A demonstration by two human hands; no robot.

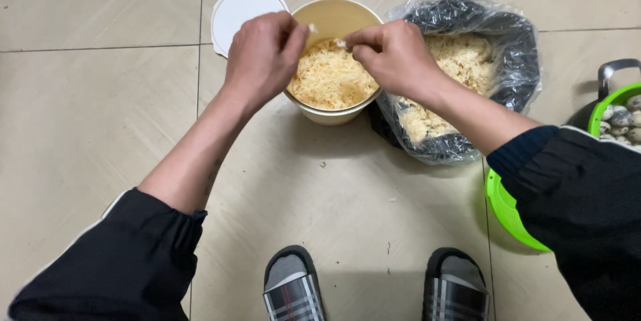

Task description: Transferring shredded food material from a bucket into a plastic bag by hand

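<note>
A cream plastic bucket (334, 14) stands on the tiled floor, partly filled with pale yellow shredded flakes (330, 81). My left hand (262, 54) hovers over its left rim, fingers pinched on a small pale bit. My right hand (394, 57) is over the right rim, fingertips also pinched on a small pale piece. Both hands nearly meet above the bucket. To the right sits a black plastic bag (514, 47) lined with clear film, holding more of the same flakes (464, 57).
A white round lid (240, 11) lies behind the bucket on the left. A green colander (507, 207) with speckled eggs (624, 121) is at the right edge, a metal handle (617, 71) behind it. My plaid slippers (294, 291) are at the bottom.
</note>
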